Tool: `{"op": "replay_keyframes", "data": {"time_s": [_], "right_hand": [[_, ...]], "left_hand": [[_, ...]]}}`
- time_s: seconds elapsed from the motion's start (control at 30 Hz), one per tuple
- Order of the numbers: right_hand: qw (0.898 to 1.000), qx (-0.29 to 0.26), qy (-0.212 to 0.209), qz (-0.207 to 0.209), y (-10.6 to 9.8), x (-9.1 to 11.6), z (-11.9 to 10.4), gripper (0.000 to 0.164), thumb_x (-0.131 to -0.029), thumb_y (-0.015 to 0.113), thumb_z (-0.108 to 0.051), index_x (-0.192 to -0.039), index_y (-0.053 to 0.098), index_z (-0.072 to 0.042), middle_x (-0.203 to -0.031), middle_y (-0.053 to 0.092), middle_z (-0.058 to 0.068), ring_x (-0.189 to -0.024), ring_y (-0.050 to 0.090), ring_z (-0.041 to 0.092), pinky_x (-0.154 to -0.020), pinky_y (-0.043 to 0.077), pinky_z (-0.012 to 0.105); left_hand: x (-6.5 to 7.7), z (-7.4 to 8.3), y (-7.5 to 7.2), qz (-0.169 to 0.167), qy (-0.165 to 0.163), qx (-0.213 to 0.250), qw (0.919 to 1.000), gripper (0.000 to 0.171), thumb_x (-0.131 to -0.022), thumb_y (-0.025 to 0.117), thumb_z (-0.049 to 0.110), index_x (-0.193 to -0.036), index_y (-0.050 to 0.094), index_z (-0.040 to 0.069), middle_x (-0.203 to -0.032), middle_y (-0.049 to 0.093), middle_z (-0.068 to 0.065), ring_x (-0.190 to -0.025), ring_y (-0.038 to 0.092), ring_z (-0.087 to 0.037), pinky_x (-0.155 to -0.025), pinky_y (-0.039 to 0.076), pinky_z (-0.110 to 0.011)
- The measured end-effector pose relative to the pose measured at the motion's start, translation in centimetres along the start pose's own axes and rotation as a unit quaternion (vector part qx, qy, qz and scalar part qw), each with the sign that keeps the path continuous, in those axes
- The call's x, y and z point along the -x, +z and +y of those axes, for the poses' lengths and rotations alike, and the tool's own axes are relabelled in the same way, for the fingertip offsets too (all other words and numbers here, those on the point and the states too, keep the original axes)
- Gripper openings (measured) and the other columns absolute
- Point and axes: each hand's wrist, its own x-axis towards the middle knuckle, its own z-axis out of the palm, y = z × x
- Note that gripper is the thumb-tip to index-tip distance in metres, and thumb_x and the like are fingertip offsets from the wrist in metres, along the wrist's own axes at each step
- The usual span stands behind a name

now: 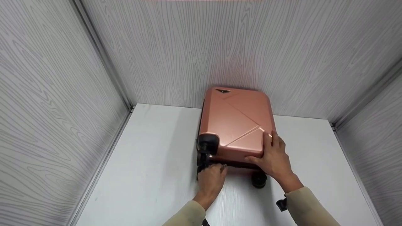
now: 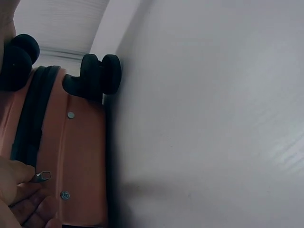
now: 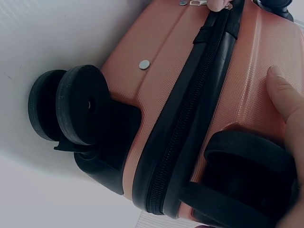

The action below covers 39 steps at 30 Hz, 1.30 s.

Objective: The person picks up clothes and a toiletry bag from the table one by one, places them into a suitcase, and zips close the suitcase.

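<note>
A rose-pink hard-shell suitcase [image 1: 238, 119] lies on its back against the rear wall, its wheeled end toward me. At that end my left hand [image 1: 212, 179] pinches a small metal zipper pull [image 2: 42, 176] between thumb and finger. A black zipper [image 3: 183, 114] runs along the suitcase's end and looks closed where it shows. My right hand [image 1: 276, 160] rests on the near right corner, fingers spread over the top shell and thumb [image 3: 280, 90] on the end face. Close by my right palm is a black twin wheel [image 3: 247, 152].
The suitcase stands on a white floor panel [image 1: 147, 150]. Grey wood-grain walls [image 1: 176, 56] rise behind and on both sides. Another black wheel [image 1: 259, 179] juts out low at the suitcase's near right. Metal strips [image 1: 103, 59] line the wall corners.
</note>
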Motion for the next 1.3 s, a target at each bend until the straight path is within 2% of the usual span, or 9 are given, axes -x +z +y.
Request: {"op": "replay_keyframes", "data": {"time_s": [0.1, 0.17, 0.3, 0.4, 0.57, 0.77, 0.9, 1.03, 1.3], "right_hand": [[1.000, 0.001, -0.002, 0.006, 0.0, 0.1, 0.1, 0.127, -0.074, 0.082, -0.076, -0.164, 0.022, -0.008, -0.171, 0.015, 0.026, -0.150, 0.026, 0.055, -0.086, 0.052, 0.076], [1.000, -0.001, -0.004, 0.009, 0.0, 0.1, 0.1, 0.127, -0.075, 0.082, -0.075, -0.164, 0.023, -0.008, -0.170, 0.016, 0.026, -0.150, 0.027, 0.055, -0.085, 0.052, 0.075], [1.000, -0.003, -0.006, 0.010, 0.0, 0.1, 0.2, 0.126, -0.075, 0.082, -0.075, -0.164, 0.022, -0.008, -0.170, 0.016, 0.027, -0.150, 0.026, 0.056, -0.084, 0.052, 0.075], [1.000, -0.002, -0.003, 0.011, 0.0, 0.1, 0.2, 0.127, -0.075, 0.083, -0.075, -0.164, 0.022, -0.008, -0.170, 0.016, 0.027, -0.150, 0.027, 0.056, -0.085, 0.052, 0.075], [1.000, 0.002, 0.002, 0.010, 0.1, 0.3, 0.2, 0.129, -0.074, 0.082, -0.076, -0.165, 0.022, -0.007, -0.170, 0.015, 0.028, -0.150, 0.027, 0.055, -0.086, 0.052, 0.075], [1.000, 0.000, 0.007, 0.009, -0.1, 0.3, 0.3, 0.131, -0.074, 0.082, -0.076, -0.166, 0.021, -0.006, -0.171, 0.015, 0.028, -0.151, 0.026, 0.055, -0.086, 0.051, 0.075], [1.000, 0.001, 0.011, 0.007, 0.1, 0.4, 0.2, 0.131, -0.073, 0.082, -0.077, -0.166, 0.022, -0.007, -0.171, 0.017, 0.028, -0.151, 0.027, 0.054, -0.088, 0.050, 0.076], [1.000, 0.000, 0.015, 0.003, 0.1, 0.3, 0.2, 0.131, -0.072, 0.080, -0.081, -0.165, 0.024, -0.009, -0.171, 0.017, 0.026, -0.151, 0.028, 0.054, -0.091, 0.049, 0.076], [1.000, -0.005, 0.018, -0.001, 0.2, 0.1, 0.2, 0.131, -0.071, 0.078, -0.083, -0.166, 0.023, -0.012, -0.172, 0.017, 0.026, -0.151, 0.029, 0.054, -0.095, 0.047, 0.076]], "left_hand": [[0.0, 0.1, 0.0, 0.004, 0.002, 0.011, 0.9999, 0.032, -0.088, 0.077, 0.026, -0.063, 0.057, 0.022, -0.056, 0.053, 0.008, -0.047, 0.043, -0.006, -0.041, 0.037, -0.029], [0.0, 0.1, 0.1, 0.005, 0.003, 0.020, 0.9998, 0.031, -0.086, 0.075, 0.024, -0.062, 0.054, 0.023, -0.056, 0.051, 0.008, -0.048, 0.042, -0.005, -0.041, 0.037, -0.029], [0.2, 0.2, 0.3, 0.013, 0.003, 0.017, 0.9998, 0.028, -0.086, 0.073, 0.024, -0.066, 0.054, 0.021, -0.060, 0.055, 0.005, -0.050, 0.053, -0.012, -0.043, 0.043, -0.034], [0.5, 0.3, 0.4, 0.018, 0.006, 0.008, 0.9998, 0.026, -0.092, 0.073, 0.026, -0.071, 0.058, 0.019, -0.064, 0.059, 0.001, -0.054, 0.062, -0.020, -0.045, 0.048, -0.039], [0.9, 0.9, 0.7, 0.030, 0.038, 0.012, 0.9988, 0.025, -0.098, 0.070, 0.026, -0.077, 0.063, 0.015, -0.067, 0.062, -0.003, -0.055, 0.065, -0.027, -0.044, 0.048, -0.040], [0.8, 1.2, 0.8, 0.038, 0.077, 0.022, 0.9961, 0.021, -0.094, 0.073, 0.022, -0.077, 0.065, 0.015, -0.067, 0.064, -0.002, -0.056, 0.067, -0.026, -0.046, 0.050, -0.040], [0.8, 0.1, -0.1, 0.025, 0.094, 0.030, 0.9948, 0.020, -0.095, 0.072, 0.021, -0.078, 0.063, 0.013, -0.069, 0.062, -0.003, -0.056, 0.066, -0.027, -0.045, 0.050, -0.039], [0.8, -1.5, -1.0, 0.031, 0.110, 0.046, 0.9924, 0.020, -0.095, 0.071, 0.015, -0.079, 0.059, 0.010, -0.069, 0.059, -0.004, -0.055, 0.063, -0.026, -0.045, 0.048, -0.039], [0.6, -4.2, -2.1, 0.036, 0.094, 0.056, 0.9934, 0.019, -0.096, 0.071, 0.013, -0.083, 0.057, 0.009, -0.058, 0.056, -0.006, -0.052, 0.062, -0.025, -0.044, 0.047, -0.043]]}}
